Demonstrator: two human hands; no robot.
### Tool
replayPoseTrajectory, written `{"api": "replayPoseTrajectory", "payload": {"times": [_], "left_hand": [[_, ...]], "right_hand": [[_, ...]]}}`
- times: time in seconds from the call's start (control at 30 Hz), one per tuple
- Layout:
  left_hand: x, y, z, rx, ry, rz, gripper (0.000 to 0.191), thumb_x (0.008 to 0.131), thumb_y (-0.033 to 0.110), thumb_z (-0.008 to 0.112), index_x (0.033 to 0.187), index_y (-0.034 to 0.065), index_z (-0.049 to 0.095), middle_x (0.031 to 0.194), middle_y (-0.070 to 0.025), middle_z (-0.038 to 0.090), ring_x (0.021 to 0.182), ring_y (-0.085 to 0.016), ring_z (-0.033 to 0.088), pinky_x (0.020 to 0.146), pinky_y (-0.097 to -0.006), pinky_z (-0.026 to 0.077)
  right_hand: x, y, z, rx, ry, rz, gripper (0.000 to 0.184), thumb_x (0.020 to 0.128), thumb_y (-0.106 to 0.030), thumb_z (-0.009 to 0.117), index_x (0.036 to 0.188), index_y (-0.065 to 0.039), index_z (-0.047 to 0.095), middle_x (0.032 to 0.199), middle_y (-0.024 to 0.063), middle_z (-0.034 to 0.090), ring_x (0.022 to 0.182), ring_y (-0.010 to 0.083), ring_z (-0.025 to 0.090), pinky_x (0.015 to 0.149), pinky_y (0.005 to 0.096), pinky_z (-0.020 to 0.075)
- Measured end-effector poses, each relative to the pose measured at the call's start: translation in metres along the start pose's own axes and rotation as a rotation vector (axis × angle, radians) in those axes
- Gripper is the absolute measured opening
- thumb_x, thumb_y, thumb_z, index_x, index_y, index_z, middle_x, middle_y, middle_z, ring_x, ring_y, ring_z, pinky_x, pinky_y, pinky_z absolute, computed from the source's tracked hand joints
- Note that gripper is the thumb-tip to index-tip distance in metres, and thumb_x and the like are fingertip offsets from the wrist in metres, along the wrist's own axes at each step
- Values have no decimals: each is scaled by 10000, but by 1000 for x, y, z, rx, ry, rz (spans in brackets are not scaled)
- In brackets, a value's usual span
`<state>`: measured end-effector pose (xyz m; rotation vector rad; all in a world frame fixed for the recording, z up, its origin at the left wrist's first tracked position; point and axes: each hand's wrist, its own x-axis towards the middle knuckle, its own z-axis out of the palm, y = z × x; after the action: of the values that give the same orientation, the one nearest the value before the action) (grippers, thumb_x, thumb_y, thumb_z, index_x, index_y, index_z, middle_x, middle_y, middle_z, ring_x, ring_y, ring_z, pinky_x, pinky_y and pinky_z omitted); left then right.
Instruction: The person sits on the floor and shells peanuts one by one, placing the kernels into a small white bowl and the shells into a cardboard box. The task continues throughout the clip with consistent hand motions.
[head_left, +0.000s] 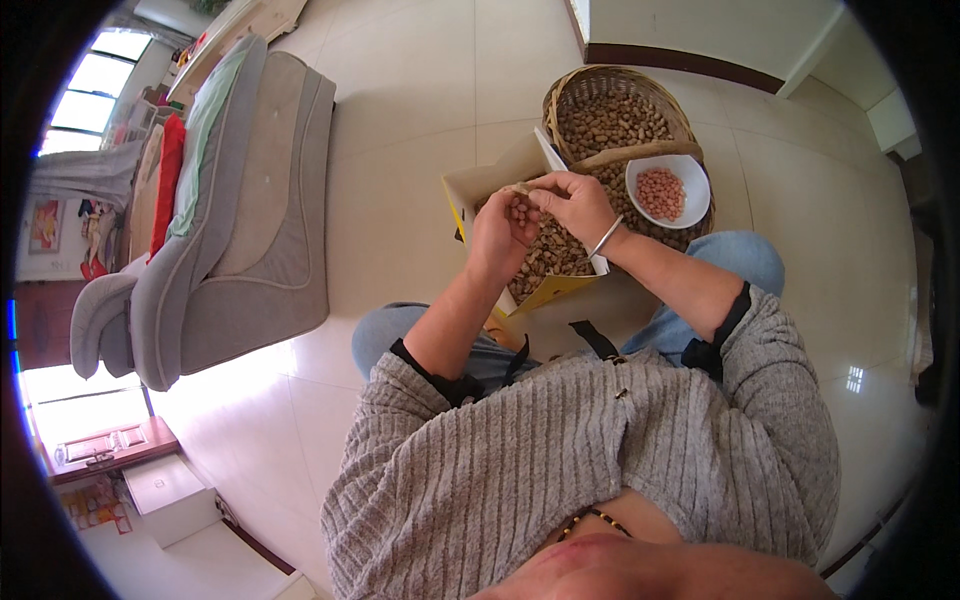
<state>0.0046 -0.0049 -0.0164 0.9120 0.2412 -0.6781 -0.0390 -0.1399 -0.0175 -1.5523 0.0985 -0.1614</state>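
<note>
My left hand (501, 234) is cupped around several shelled pink peanuts (523, 213). Between its fingertips and those of my right hand (576, 202) is a tan peanut shell (517, 189), held by both. Below them stands an open yellow cardboard box (551, 291) with broken peanut shells (559, 259) in it. Just beyond, a wicker basket (556, 112) holds whole unshelled peanuts (615, 124). A white bowl (701, 184) containing shelled peanuts (660, 193) rests on the peanuts in the basket, right of its handle (634, 152).
My denim-covered knees (739, 259) flank the box on the tiled floor (397, 150). A grey sofa (262, 225) stands to the left. Behind the basket is a white wall corner (675, 34) with a dark skirting board (682, 67).
</note>
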Motion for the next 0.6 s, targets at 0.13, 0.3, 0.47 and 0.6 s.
{"api": "replayPoseTrajectory", "payload": {"times": [0.13,0.3,0.47,0.6], "left_hand": [[5,5,-12,99,110,52,141,904,145,421,867,67,532,713,-11,507,596,-90,472,479,-217,365],[3,10,-11,112,86,141,167,899,135,418,939,32,543,688,-16,500,554,-85,451,438,-201,332],[-5,11,-5,230,8,100,151,883,142,489,945,21,555,642,-1,470,510,-80,412,440,-193,323],[-11,4,1,686,-96,280,164,861,112,555,989,9,556,621,13,485,542,-64,460,484,-202,386]], "right_hand": [[4,0,-3,335,-47,292,275,844,-169,624,1044,16,585,711,53,591,536,65,479,450,220,386],[5,0,-9,590,-131,532,509,938,-433,407,1241,-24,425,701,37,546,429,42,381,363,184,284],[7,4,-11,663,-160,598,520,929,-498,360,1164,-45,457,715,34,541,463,58,405,371,194,293],[9,10,-11,699,-112,627,502,920,-515,370,1107,-62,481,715,26,533,519,79,441,393,212,312]]}}
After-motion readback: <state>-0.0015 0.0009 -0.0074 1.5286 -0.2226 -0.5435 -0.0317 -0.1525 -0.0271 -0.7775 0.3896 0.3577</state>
